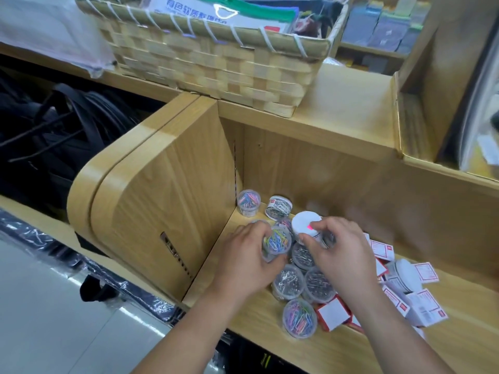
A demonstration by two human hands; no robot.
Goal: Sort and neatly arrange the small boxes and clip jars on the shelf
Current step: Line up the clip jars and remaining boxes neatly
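Your left hand (249, 256) curls round a jar of coloured clips (278, 241) at frame centre; your right hand (341, 252) pinches a white-lidded jar (305, 224) beside it. Small boxes (422, 306) litter the wooden shelf (243, 322) at lower right; a woven basket (210, 66) sits at the top.

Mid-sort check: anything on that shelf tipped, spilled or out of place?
Yes. The small red-and-white boxes on the right lie in a jumbled heap, tilted every way, with a white-lidded jar on its side among them. At the back corner, a silver-clip jar also leans over. Nothing looks spilled.
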